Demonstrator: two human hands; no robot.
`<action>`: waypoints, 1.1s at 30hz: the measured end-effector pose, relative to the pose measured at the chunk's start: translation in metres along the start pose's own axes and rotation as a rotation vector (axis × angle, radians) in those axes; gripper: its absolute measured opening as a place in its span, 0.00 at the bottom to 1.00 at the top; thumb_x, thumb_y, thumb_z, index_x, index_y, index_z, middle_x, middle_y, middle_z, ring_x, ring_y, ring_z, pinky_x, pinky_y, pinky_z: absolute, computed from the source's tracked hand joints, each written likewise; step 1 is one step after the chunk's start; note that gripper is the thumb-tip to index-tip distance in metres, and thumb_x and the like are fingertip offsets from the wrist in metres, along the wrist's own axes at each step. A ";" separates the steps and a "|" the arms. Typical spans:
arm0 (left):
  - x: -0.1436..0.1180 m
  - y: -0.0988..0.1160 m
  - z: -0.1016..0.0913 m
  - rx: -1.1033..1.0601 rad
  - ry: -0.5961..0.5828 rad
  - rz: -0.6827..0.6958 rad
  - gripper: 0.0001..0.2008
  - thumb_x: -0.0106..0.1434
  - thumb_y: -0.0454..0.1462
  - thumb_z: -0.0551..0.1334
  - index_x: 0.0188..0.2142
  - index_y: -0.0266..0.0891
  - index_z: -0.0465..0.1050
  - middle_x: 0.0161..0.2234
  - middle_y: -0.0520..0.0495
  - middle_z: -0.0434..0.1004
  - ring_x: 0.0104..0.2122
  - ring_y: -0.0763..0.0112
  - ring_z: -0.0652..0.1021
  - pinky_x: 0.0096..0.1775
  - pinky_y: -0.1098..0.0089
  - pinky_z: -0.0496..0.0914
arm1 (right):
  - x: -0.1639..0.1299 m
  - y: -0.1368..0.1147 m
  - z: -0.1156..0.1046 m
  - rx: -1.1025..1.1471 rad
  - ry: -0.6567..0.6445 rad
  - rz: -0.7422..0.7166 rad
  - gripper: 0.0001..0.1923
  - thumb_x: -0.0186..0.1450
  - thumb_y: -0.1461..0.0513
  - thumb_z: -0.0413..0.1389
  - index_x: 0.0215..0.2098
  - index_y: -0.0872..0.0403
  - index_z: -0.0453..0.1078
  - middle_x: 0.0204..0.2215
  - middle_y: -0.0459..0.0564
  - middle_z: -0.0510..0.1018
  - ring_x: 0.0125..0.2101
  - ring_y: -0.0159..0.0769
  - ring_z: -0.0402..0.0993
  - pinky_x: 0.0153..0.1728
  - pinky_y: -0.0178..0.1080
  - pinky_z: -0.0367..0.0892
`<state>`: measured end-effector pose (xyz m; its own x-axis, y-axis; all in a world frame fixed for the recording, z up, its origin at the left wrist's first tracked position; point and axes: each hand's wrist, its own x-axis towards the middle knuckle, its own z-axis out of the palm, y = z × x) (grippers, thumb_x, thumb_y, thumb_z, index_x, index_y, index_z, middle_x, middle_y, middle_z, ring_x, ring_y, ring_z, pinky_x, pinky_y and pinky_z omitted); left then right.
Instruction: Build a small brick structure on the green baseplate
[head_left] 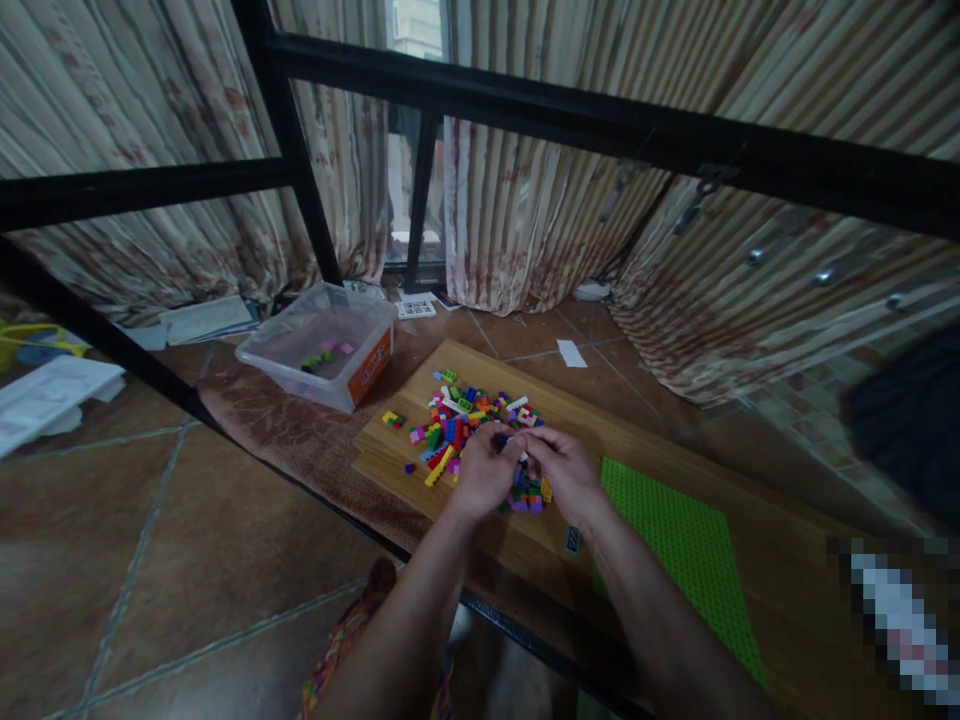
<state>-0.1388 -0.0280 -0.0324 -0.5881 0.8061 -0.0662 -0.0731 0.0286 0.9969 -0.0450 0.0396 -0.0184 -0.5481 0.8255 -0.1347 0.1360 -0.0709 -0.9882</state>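
A heap of colourful toy building bricks (pixel 450 430) lies on the wooden board. My left hand (pixel 487 465) and my right hand (pixel 559 462) meet above the right part of the heap. The fingers of both are closed, and the fingertips come together; what they pinch is too small and hidden to make out. Below the hands, purple and orange bricks (pixel 527 500) show. A green studded baseplate (pixel 675 550) lies to the right, partly behind my right forearm. Near that wrist is a small dark tile with light markings (pixel 573 540).
A clear plastic box (pixel 319 340) with a few bricks inside stands beyond the board's (pixel 465 360) left end. Black metal bars (pixel 540 95) cross in front of the curtains (pixel 510 220). White trays (pixel 52 400) lie on the tiled floor at left.
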 end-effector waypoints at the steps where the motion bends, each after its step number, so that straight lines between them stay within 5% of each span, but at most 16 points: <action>1: 0.000 -0.001 0.001 0.003 0.011 0.003 0.09 0.59 0.41 0.61 0.34 0.37 0.71 0.21 0.55 0.69 0.22 0.77 0.69 0.27 0.75 0.64 | 0.000 0.001 0.001 0.007 0.004 0.002 0.14 0.54 0.52 0.61 0.29 0.54 0.75 0.15 0.40 0.67 0.17 0.27 0.59 0.18 0.32 0.55; 20: -0.002 0.009 0.001 -0.185 0.026 0.013 0.06 0.58 0.38 0.60 0.33 0.37 0.69 0.23 0.55 0.69 0.22 0.78 0.69 0.27 0.76 0.64 | 0.002 -0.004 0.012 0.388 0.057 0.111 0.15 0.45 0.54 0.68 0.27 0.54 0.75 0.19 0.42 0.69 0.18 0.25 0.57 0.18 0.31 0.54; 23: 0.000 0.009 -0.001 -0.062 0.098 0.017 0.06 0.59 0.38 0.60 0.34 0.37 0.69 0.23 0.55 0.69 0.23 0.76 0.69 0.28 0.75 0.64 | 0.014 0.003 0.008 0.160 0.065 0.029 0.14 0.51 0.51 0.63 0.28 0.52 0.75 0.17 0.41 0.68 0.17 0.28 0.59 0.19 0.33 0.55; 28: 0.003 0.007 -0.007 0.432 0.143 0.068 0.06 0.59 0.36 0.60 0.36 0.38 0.73 0.33 0.46 0.76 0.34 0.66 0.75 0.40 0.66 0.68 | 0.036 0.014 -0.004 -0.524 0.088 -0.168 0.09 0.58 0.58 0.55 0.23 0.51 0.74 0.21 0.45 0.76 0.25 0.35 0.70 0.27 0.36 0.60; 33: 0.005 0.005 -0.007 0.584 0.123 0.132 0.11 0.59 0.33 0.59 0.41 0.37 0.74 0.43 0.40 0.77 0.44 0.60 0.76 0.49 0.61 0.68 | 0.038 0.009 -0.006 -0.731 -0.002 -0.271 0.09 0.60 0.62 0.53 0.31 0.49 0.76 0.30 0.47 0.81 0.32 0.38 0.75 0.34 0.38 0.64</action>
<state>-0.1476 -0.0276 -0.0282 -0.6536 0.7515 0.0899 0.4398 0.2803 0.8532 -0.0600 0.0741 -0.0320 -0.6414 0.7602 0.1033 0.5065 0.5208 -0.6872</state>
